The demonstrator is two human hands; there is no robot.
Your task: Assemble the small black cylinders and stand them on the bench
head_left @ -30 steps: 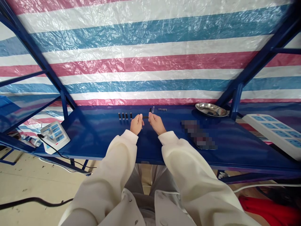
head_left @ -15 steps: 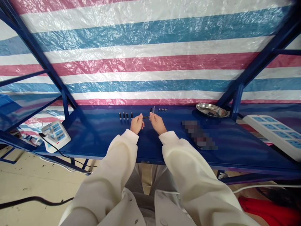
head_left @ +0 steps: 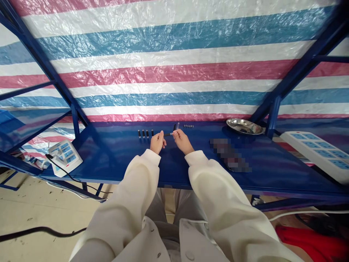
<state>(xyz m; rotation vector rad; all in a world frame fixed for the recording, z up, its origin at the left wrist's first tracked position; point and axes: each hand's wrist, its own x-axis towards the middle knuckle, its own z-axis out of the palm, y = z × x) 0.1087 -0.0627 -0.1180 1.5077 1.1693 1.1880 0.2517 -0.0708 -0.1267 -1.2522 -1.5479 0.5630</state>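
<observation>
Both my hands rest near the back middle of a blue metal shelf (head_left: 114, 160). My left hand (head_left: 157, 142) is closed in a pinch on the left end of a thin dark pen-like rod (head_left: 167, 134). My right hand (head_left: 182, 141) is closed on the rod's right end, where a small clear tube (head_left: 177, 126) sticks up above the fingers. A row of several small dark upright caps (head_left: 145, 134) stands just left of my left hand. A cluster of tiny dark parts (head_left: 188, 126) lies behind my right hand.
A round steel dish (head_left: 244, 126) sits at the back right by a blue upright post (head_left: 272, 112). White power strips lie at the left (head_left: 64, 157) and far right (head_left: 316, 153). A blurred-out dark object (head_left: 230, 154) lies right of my hands. Striped tarpaulin hangs behind.
The rod has tilted, its right end now slightly higher between my hands. Both hands have shifted a little toward the back of the shelf.
</observation>
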